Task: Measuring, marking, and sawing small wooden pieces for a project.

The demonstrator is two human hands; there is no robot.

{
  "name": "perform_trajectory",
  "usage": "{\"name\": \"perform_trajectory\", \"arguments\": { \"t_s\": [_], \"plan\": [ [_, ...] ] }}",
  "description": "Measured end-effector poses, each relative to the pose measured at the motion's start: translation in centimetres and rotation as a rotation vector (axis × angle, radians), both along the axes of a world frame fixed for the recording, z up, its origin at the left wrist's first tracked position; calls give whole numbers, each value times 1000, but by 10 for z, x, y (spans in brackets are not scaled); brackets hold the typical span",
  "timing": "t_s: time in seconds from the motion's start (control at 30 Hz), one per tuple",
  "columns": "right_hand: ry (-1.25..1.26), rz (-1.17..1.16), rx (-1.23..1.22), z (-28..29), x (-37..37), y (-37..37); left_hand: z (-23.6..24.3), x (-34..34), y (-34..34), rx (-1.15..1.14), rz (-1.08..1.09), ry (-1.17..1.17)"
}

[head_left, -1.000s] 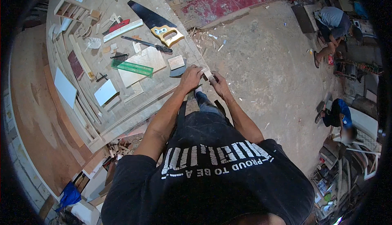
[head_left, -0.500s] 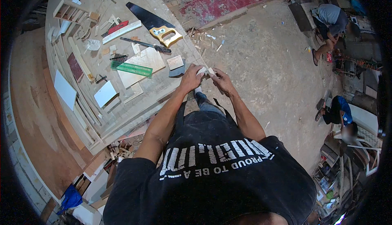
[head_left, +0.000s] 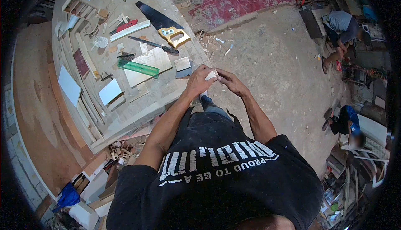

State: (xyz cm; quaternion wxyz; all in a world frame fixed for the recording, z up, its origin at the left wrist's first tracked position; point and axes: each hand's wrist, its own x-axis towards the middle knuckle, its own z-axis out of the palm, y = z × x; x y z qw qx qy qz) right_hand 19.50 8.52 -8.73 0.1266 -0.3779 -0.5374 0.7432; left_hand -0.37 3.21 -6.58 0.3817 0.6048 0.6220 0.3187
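Observation:
My left hand [head_left: 199, 80] is closed around a small pale wood block [head_left: 211, 75] just past the workbench's near corner. My right hand [head_left: 232, 82] meets it from the other side, its fingertips pinched at the block's right end. Whether this is one piece or two pressed together I cannot tell. Beside my left hand, on the bench, lie a dark sheet [head_left: 184, 73] that looks like sandpaper and a small wood block [head_left: 182, 64] partly over it.
On the workbench [head_left: 161, 94] lie a handsaw [head_left: 161, 23], a long black tool [head_left: 153, 45], a green ruler [head_left: 138, 68] on a plywood piece [head_left: 155, 58], and a white tile-like piece [head_left: 109, 93]. Scraps litter the floor [head_left: 275, 67]. Two people [head_left: 340, 25] crouch at the right.
The two pale pieces, held slightly apart in my two hands before, are now brought together. The whole view has shifted a little, moving the bench slightly rightward in the picture.

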Motion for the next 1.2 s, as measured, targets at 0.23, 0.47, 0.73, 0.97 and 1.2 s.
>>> {"name": "perform_trajectory", "arguments": {
  "t_s": [0.23, 0.47, 0.73, 0.97, 1.2],
  "plan": [
    [-36, 38, 205, 7, 2, 2, 13, 3, -2, -23, 42, -23],
    [-4, 31, 188, 15, 1, 3, 15, 5, -4, 24, 58, -24],
    [18, 17, 175, 15, -1, 1, 20, 7, -4, 31, 59, -2],
    [-57, 36, 206, 18, -1, 2, 9, 7, -4, 41, 30, 39],
    [-326, -110, 391, -23, 10, -11, -40, 1, -3, -48, 38, 64]
  ]
}}
